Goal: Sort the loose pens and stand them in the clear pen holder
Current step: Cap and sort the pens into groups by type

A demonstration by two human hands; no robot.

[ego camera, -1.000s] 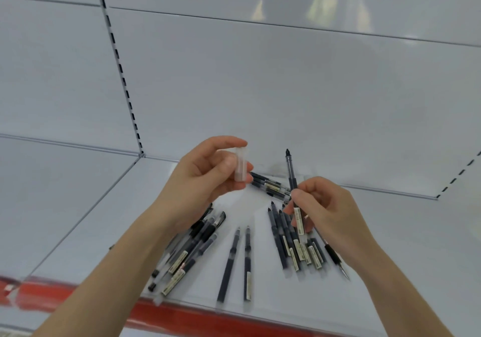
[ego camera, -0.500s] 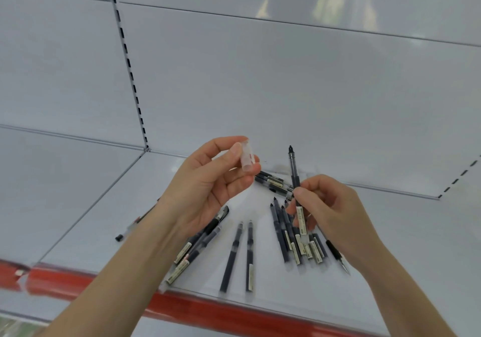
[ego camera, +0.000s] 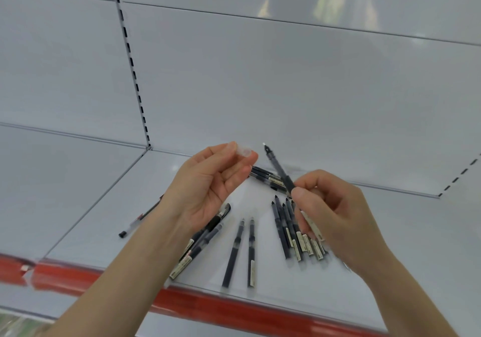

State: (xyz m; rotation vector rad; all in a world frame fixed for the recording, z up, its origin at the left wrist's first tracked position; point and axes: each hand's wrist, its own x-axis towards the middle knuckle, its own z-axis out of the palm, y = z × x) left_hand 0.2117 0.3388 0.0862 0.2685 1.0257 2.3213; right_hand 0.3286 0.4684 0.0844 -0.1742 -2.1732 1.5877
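My left hand (ego camera: pixel 208 183) pinches a small clear pen cap (ego camera: pixel 244 151) between thumb and forefinger, its open end turned toward the pen tip. My right hand (ego camera: pixel 330 211) grips an uncapped dark pen (ego camera: pixel 277 166) by its lower barrel, tip pointing up and left, a short gap from the cap. Several dark pens lie loose on the white shelf (ego camera: pixel 109 219): a pair (ego camera: pixel 240 250) in the middle, a fan (ego camera: pixel 291 232) partly under my right hand, a bundle (ego camera: pixel 203 240) under my left wrist, and a few (ego camera: pixel 265 174) behind my hands. No clear pen holder is in view.
A single pen with a clear barrel (ego camera: pixel 138 219) lies apart on the left. The shelf has a red front strip (ego camera: pixel 197 303) and a white back panel with a slotted upright (ego camera: pixel 131 63). Another slotted upright (ego camera: pixel 460 175) runs at the right.
My left hand turned the clear cap from upright so its open end faces the pen. The pen in my right hand tilted to the left, its tip nearer the cap.
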